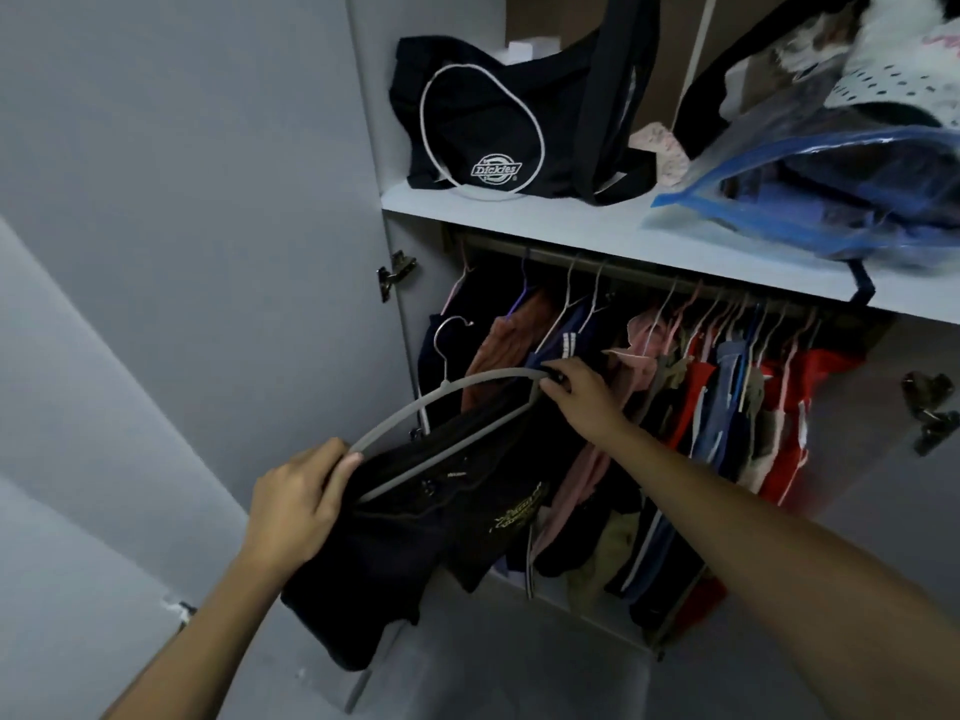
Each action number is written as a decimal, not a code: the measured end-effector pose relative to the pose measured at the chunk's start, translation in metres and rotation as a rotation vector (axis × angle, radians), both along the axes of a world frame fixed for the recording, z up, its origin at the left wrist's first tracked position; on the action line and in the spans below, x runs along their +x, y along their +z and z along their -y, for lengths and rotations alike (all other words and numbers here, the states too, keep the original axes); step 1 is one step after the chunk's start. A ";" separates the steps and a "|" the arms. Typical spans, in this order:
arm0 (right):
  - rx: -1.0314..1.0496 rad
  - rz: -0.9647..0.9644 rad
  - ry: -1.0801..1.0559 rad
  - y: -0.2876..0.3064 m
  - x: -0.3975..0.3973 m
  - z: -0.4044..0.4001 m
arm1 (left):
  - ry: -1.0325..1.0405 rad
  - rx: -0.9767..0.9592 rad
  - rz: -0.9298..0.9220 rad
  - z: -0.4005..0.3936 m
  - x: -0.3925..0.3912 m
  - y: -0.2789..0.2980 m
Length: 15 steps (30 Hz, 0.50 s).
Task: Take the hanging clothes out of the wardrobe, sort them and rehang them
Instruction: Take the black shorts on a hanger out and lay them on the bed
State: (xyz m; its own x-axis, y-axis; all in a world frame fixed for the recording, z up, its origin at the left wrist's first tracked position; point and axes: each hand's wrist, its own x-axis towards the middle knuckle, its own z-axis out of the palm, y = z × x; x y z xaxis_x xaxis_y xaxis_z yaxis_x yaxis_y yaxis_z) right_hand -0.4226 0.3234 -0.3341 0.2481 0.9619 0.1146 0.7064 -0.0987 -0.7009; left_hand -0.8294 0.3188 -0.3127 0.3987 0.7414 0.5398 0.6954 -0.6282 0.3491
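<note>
A grey hanger (452,394) with a metal hook carries a black garment (415,522) with yellow print, held tilted in front of the open wardrobe, off the rail. My left hand (301,504) grips the hanger's lower left end together with the cloth. My right hand (576,392) pinches the hanger's upper right end. Behind them the rail (649,272) holds several hung clothes: brown, navy with white stripes, pink, olive, blue and red (789,407).
The shelf (571,220) above the rail carries a black bag (498,127) and a blue-edged clear storage bag (831,194) of clothes. The wardrobe's open door (182,200) stands at the left, with a hinge (395,275) on the side wall.
</note>
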 end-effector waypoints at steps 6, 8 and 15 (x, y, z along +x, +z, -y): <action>0.114 0.054 0.169 -0.014 -0.053 0.033 | 0.188 -0.047 -0.008 0.082 -0.054 -0.007; 0.144 0.091 0.247 -0.017 -0.075 0.043 | 0.252 -0.064 -0.019 0.109 -0.077 -0.008; 0.166 0.049 0.524 -0.017 -0.179 0.076 | 0.469 -0.116 0.018 0.194 -0.168 -0.009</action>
